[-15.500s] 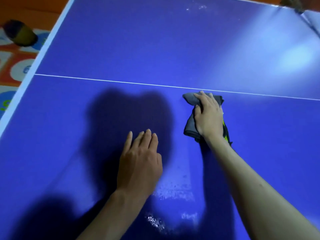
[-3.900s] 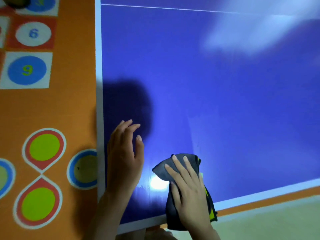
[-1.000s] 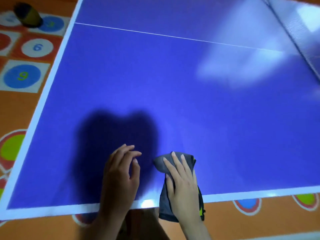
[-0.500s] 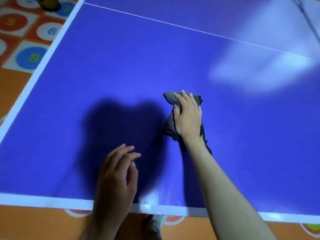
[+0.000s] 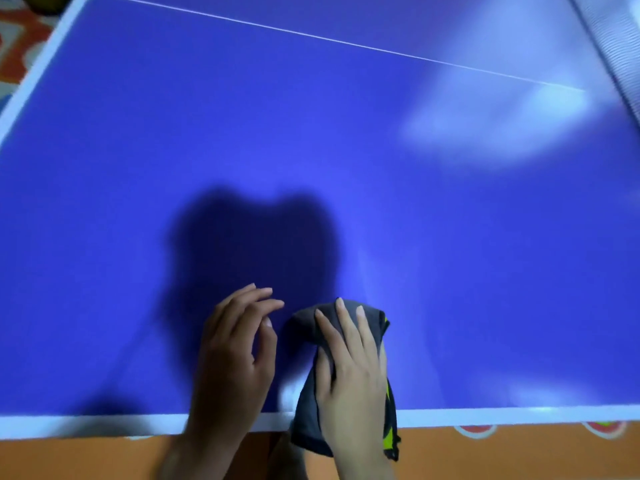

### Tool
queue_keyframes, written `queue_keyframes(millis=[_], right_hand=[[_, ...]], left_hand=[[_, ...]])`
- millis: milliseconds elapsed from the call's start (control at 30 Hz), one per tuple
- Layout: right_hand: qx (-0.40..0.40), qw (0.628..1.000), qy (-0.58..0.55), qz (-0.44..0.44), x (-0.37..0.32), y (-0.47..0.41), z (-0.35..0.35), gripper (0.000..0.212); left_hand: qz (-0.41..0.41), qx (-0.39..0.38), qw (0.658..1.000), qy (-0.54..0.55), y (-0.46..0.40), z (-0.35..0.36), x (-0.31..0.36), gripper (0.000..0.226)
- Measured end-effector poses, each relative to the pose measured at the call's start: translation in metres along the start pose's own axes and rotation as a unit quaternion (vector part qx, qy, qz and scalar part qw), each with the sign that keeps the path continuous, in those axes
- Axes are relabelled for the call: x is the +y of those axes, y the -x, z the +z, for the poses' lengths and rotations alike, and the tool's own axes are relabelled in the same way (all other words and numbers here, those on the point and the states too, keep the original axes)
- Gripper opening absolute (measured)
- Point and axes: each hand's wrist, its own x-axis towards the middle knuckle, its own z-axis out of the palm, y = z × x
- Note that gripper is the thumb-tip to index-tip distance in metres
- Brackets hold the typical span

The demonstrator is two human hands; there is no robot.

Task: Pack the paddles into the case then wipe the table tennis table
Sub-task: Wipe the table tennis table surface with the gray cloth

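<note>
The blue table tennis table fills most of the view, with a white border along its near and left edges. My right hand presses flat on a dark grey cloth with a yellow-green patch, at the near edge; the cloth's tail hangs over the border. My left hand rests beside it on the table, fingers loosely curled and apart, holding nothing. No paddles or case are in view.
A thin white centre line crosses the far part of the table. The net runs along the top right corner. Orange floor with coloured circles lies below the near edge, and patterned floor mats show at the top left.
My right hand has pulled the cloth back from the middle of the table to the near edge. The left hand has stayed near the edge.
</note>
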Motion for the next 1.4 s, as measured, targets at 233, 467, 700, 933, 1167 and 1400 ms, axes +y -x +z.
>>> queue_keyframes(millis=[233,467,700,933,1167,1400], right_hand=[[0.046,0.999,-0.02,0.014,0.017,-0.13,0.001,0.049],[0.022,0.999,-0.027,-0.004,0.031,-0.191,-0.007,0.046],[0.027,0.999,-0.029,0.004,0.056,-0.066,-0.026,0.051],[-0.01,0.999,0.001,0.035,0.069,-0.008,-0.039,0.048],[0.021,0.999,-0.023,0.034,0.082,-0.148,-0.042,0.048],[0.03,0.998,-0.057,-0.008,0.103,-0.176,-0.038,0.046]], left_hand=[[-0.006,0.008,1.0,-0.006,-0.005,0.015,0.009,0.027],[0.017,0.005,1.0,-0.013,-0.004,0.02,0.028,0.027],[0.025,-0.004,0.999,-0.023,0.002,0.029,0.032,0.026],[0.019,-0.022,0.999,-0.014,0.004,0.044,0.037,0.027],[0.023,-0.019,1.0,-0.005,-0.007,0.058,0.047,0.027],[0.053,-0.039,0.998,-0.02,-0.02,0.062,0.049,0.026]])
